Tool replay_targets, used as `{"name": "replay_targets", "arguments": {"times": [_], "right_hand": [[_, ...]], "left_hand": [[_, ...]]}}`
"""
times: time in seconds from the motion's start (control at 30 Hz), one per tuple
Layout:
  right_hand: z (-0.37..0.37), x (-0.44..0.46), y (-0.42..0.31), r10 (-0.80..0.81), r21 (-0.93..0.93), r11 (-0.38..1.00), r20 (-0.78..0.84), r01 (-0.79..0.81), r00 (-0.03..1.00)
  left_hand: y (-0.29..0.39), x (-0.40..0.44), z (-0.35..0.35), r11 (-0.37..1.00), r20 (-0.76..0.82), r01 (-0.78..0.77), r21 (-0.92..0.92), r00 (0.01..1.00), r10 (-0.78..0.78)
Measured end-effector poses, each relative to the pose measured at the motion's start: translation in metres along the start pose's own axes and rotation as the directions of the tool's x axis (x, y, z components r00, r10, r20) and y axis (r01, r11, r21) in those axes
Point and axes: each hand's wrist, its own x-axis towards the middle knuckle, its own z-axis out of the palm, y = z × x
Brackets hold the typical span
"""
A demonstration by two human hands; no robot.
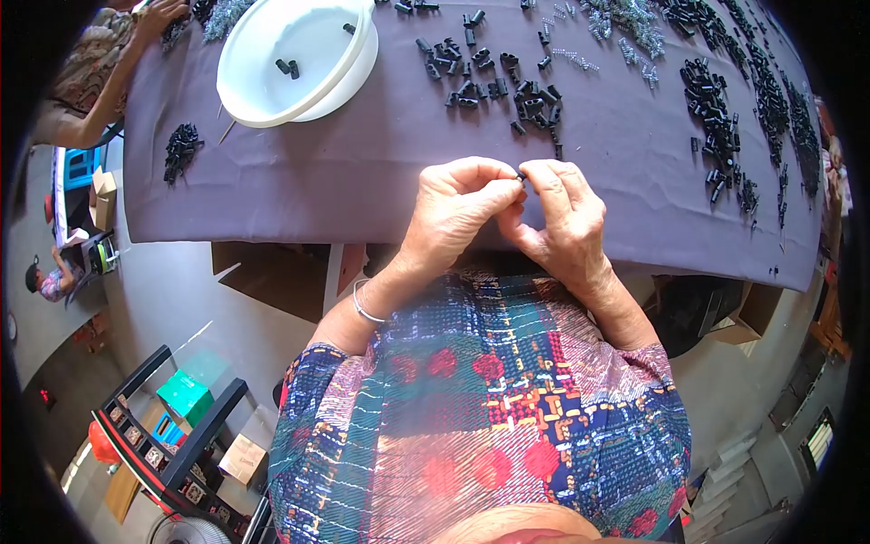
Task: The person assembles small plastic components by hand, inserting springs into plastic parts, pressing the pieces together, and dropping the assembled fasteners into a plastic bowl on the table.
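Observation:
My left hand (460,204) and my right hand (562,210) meet above the near edge of the cloth-covered table. Both are closed in a pinch, fingertip to fingertip. Between them is a small black part (521,177), mostly covered by the fingers, so its exact shape is hidden. Just beyond my fingers, short black cylindrical pieces (535,107) lie loosely scattered. A white plastic basin (358,82) stands farther off to the left, with a few black pieces inside.
Clear coil-like springs (625,23) lie in a heap at the back. Long piles of black pieces (711,109) cover the right side. A small black pile (183,150) and a thin stick (227,132) lie left. Another person's arm (113,86) rests at the far left.

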Motion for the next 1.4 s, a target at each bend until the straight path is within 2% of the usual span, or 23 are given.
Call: {"name": "replay_targets", "arguments": {"times": [0.17, 0.27, 0.4, 0.5, 0.53, 0.63, 0.8, 1.23, 1.33, 1.37, 1.4], "right_hand": [[-0.006, 0.003, -0.003, -0.002, -0.083, 0.996, 0.055, 0.006, 0.999], [-0.008, 0.002, -0.006, 0.036, -0.068, 0.997, 0.09, -0.029, 0.995], [-0.002, 0.0, 0.002, -0.044, -0.099, 0.994, 0.02, 0.045, 0.999], [-0.004, 0.003, 0.006, -0.066, -0.092, 0.994, -0.035, 0.063, 0.997], [-0.004, 0.002, 0.008, -0.075, -0.094, 0.993, -0.049, 0.07, 0.996], [-0.003, -0.001, 0.013, -0.085, -0.102, 0.992, -0.066, 0.078, 0.994], [0.001, -0.001, 0.016, -0.1, -0.081, 0.993, -0.112, 0.091, 0.989], [0.001, -0.001, 0.016, -0.103, -0.031, 0.994, -0.071, 0.101, 0.992], [0.003, 0.001, 0.015, -0.118, -0.021, 0.993, -0.076, 0.116, 0.99], [0.001, 0.001, 0.013, -0.13, -0.031, 0.991, -0.059, 0.129, 0.99], [0.002, 0.0, 0.011, -0.118, -0.008, 0.993, -0.065, 0.118, 0.991]], "left_hand": [[0.004, 0.001, 0.001, 0.994, 0.023, 0.07, 0.082, 0.997, -0.072], [0.005, 0.001, 0.002, 0.992, 0.021, 0.069, 0.102, 0.997, -0.071], [0.004, 0.002, 0.002, 0.984, 0.035, 0.032, 0.177, 0.999, -0.039], [0.005, 0.005, -0.004, 0.993, 0.054, 0.117, 0.017, 0.992, -0.117], [0.003, 0.004, -0.003, 0.993, 0.058, 0.086, -0.075, 0.995, -0.082], [0.0, 0.005, -0.009, 0.991, 0.087, 0.12, -0.054, 0.99, -0.115], [-0.001, 0.004, -0.003, 0.996, 0.048, 0.09, -0.012, 0.995, -0.089], [0.0, 0.005, -0.007, 0.995, 0.128, 0.098, 0.011, 0.987, -0.099], [0.008, 0.002, -0.004, 0.983, 0.127, 0.114, 0.143, 0.983, -0.133], [0.006, 0.002, -0.004, 0.981, 0.147, 0.077, 0.18, 0.984, -0.105], [0.011, 0.0, -0.003, 0.983, 0.147, 0.128, 0.129, 0.978, -0.146]]}}
